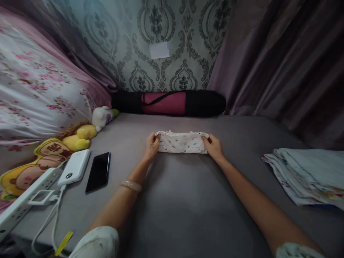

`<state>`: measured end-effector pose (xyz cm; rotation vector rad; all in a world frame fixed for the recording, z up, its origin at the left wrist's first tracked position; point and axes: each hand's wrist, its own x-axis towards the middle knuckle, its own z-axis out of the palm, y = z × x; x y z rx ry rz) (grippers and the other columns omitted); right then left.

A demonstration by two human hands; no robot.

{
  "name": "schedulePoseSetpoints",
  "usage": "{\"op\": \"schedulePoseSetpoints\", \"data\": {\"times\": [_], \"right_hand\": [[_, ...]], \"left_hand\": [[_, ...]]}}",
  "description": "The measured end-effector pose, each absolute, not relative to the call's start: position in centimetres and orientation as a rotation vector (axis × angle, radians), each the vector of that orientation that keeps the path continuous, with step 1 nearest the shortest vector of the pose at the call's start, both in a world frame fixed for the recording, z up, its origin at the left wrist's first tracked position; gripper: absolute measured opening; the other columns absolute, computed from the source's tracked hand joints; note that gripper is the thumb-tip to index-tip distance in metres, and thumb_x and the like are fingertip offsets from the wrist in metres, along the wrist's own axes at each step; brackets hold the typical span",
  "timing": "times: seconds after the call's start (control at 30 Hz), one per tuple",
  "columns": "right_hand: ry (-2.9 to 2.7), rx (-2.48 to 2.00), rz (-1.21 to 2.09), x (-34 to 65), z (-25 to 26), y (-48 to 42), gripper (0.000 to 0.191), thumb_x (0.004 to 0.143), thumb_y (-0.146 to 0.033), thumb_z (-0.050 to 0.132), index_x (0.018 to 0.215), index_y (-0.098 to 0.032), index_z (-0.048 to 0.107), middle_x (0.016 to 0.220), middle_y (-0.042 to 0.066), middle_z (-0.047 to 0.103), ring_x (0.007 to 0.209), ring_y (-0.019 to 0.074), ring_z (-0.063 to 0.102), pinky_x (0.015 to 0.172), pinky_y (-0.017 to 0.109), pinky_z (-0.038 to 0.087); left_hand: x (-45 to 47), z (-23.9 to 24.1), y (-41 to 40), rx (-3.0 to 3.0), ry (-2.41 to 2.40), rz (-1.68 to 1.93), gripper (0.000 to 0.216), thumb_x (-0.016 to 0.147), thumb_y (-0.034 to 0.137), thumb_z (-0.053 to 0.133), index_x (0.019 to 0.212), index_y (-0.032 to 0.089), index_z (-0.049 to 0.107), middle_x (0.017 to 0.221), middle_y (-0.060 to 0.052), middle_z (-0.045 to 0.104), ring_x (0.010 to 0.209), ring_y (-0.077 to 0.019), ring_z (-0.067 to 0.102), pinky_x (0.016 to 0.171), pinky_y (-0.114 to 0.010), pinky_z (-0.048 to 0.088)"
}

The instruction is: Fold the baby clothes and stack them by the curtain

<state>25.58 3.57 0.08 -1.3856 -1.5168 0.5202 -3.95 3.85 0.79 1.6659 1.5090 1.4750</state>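
Observation:
A small white cloth [184,144] with a scattered print is stretched out flat between my hands, just over the grey bed surface [185,200]. It looks folded into a wide strip, with a raised edge along its top; which kind of cloth item it is I cannot make out. My left hand [152,146] pinches its left end. At the opposite end, the fingers of my right hand [214,146] are closed on the right corner. A pale bangle [130,185] circles my left wrist.
On the left lie a black phone [98,172], a white power bank [74,166], a power strip [29,197] with cables, and plush toys [82,137]. Folded fabric [309,175] is stacked at right. A long black and red bag [163,103] rests against the wall.

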Motion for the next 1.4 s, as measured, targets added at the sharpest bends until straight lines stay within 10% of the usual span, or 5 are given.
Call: {"op": "schedulePoseSetpoints", "data": {"times": [0.93, 1.4], "right_hand": [[-1.651, -2.194, 0.278, 25.4, 1.3, 6.2, 0.037, 0.097, -0.025, 0.035, 0.111, -0.011, 0.067, 0.107, 0.018, 0.069, 0.101, 0.0256, 0.064, 0.079, 0.031, 0.044], [-2.313, -1.698, 0.157, 16.4, 0.6, 3.2, 0.052, 0.097, -0.028, 0.028, 0.146, -0.015, 0.04, 0.154, 0.006, 0.035, 0.143, 0.0252, 0.025, 0.117, 0.047, 0.013]], "left_hand": [[-2.7, 0.7, 6.3, 1.91, 2.364, 0.826, 0.03, 0.094, 0.031, 0.044, 0.112, 0.012, 0.06, 0.118, -0.018, 0.06, 0.11, -0.027, 0.057, 0.092, -0.037, 0.045], [4.1, 0.1, 4.2, 2.388, 1.97, 0.431, 0.045, 0.1, 0.033, 0.028, 0.137, 0.019, 0.05, 0.145, -0.009, 0.048, 0.139, -0.0286, 0.035, 0.114, -0.049, 0.025]]}}
